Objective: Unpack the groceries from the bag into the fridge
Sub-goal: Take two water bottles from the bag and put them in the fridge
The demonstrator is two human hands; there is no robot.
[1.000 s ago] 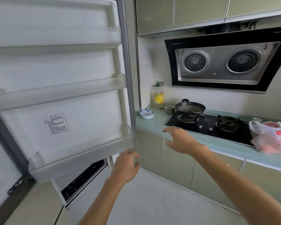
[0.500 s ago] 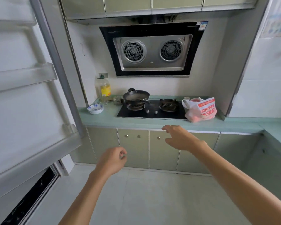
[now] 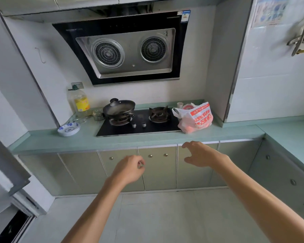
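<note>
The person stands facing the green countertop (image 3: pixel 112 140) with both bare arms stretched out in front of them, and neither hand holds anything. The left hand (image 3: pixel 129 170) hangs in the air in front of the cabinet doors (image 3: pixel 157 168), its fingers curled loosely inward with the thumb and fingertips nearly meeting, but nothing between them. The right hand (image 3: pixel 201 155) is raised a little higher, level with the counter's front edge, palm down, its fingers (image 3: pixel 187 144) spread and bent in an open claw, the thumb hanging apart below them. It is well short of the grocery bag (image 3: pixel 195 118), a white plastic bag with red printing that sits on the countertop at the right end of the black gas hob (image 3: pixel 139 127), its left side resting on the hob's edge and its handles standing up loose. Something pinkish-orange shows through the plastic low in the bag, though I cannot tell what it is. A dark wok (image 3: pixel 118 107) sits on the left burner, and the right burner (image 3: pixel 158 114) beside the bag is bare. Left of the hob stand a small lidded jar (image 3: pixel 97 114) and a large oil bottle (image 3: pixel 79 102) with a yellow label against the wall, and nearer the counter's front is a short stack of blue-and-white dishes (image 3: pixel 68 129). A range hood (image 3: pixel 128 50) with two round grilles hangs above the hob. At the far left edge of the view, a slice of the open fridge door (image 3: pixel 5 165) juts in, well apart from the bag.
</note>
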